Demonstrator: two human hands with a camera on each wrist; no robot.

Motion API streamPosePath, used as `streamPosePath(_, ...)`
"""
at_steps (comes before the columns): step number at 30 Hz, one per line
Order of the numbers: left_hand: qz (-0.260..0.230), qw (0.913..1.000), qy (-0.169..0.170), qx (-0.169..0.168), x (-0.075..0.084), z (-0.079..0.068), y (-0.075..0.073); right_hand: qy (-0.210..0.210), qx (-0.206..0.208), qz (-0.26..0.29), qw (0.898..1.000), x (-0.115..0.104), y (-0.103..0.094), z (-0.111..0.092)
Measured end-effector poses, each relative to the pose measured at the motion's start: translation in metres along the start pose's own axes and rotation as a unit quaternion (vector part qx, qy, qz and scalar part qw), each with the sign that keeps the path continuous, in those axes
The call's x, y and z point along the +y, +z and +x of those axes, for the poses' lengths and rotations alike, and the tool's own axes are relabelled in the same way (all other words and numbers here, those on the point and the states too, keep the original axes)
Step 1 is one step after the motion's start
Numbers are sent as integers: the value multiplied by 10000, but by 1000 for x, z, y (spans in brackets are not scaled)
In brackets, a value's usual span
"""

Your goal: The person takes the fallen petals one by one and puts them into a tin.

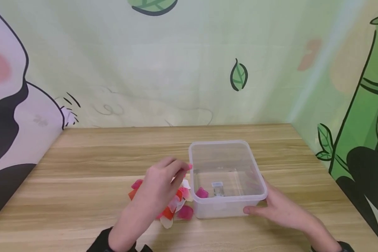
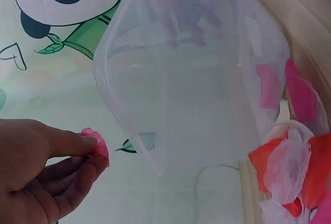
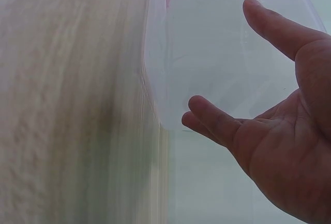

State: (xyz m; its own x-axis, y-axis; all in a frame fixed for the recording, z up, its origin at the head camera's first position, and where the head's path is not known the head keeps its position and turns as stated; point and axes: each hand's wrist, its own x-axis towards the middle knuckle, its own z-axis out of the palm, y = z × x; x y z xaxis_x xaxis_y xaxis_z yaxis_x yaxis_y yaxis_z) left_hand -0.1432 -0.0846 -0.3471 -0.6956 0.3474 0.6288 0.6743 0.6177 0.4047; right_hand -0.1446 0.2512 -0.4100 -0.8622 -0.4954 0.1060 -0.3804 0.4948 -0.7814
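Note:
My left hand (image 1: 158, 182) pinches a pink petal (image 2: 98, 146) between thumb and fingertips, at the left rim of a clear plastic box (image 1: 228, 201). Under and beside that hand lies a pile of loose petals (image 1: 168, 212) in pink, red, orange and white, partly hidden by the hand. Inside the box, a magenta petal (image 1: 202, 193) lies near the front left corner. At the box's front right corner, my right hand (image 1: 280, 206) rests against the walls, thumb in front and fingers along the right side. Those fingers look straight and spread in the right wrist view.
The box stands without a lid on a wood-grain table (image 1: 97, 154). A small pale rectangular mark (image 1: 218, 187) shows in the box's floor area. Behind the table hangs a printed backdrop (image 1: 163, 70) with leaves and cartoon pandas.

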Motion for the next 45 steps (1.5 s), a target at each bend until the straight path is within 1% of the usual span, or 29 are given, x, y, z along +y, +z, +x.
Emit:
streamPosePath(8, -220, 9986, 416, 249, 4, 2, 7, -25, 1, 0, 10000, 0, 1, 0)
streamPosePath(14, -314, 9971, 643, 249, 7, 3, 11, 83, 29, 5, 10000, 0, 2, 0)
streamPosePath(20, -366, 9969, 665, 192, 8, 3, 14, 81, 75, -65, 9999, -2, 2, 0)
streamPosePath(27, -553, 9969, 547, -125, 12, 2, 16, 65, 114, -169, 9998, -2, 2, -1)
streamPosePath(31, -550, 9969, 530, -211, 13, 2, 16, 30, 120, -223, 9997, -2, 2, -1)
streamPosePath(37, -550, 9969, 498, -269, 13, 3, 15, -16, 127, -296, 9995, -2, 1, -2)
streamPosePath(45, -511, 9965, 587, -310, 13, 3, 15, -40, 116, -224, 9997, -1, 2, -2)
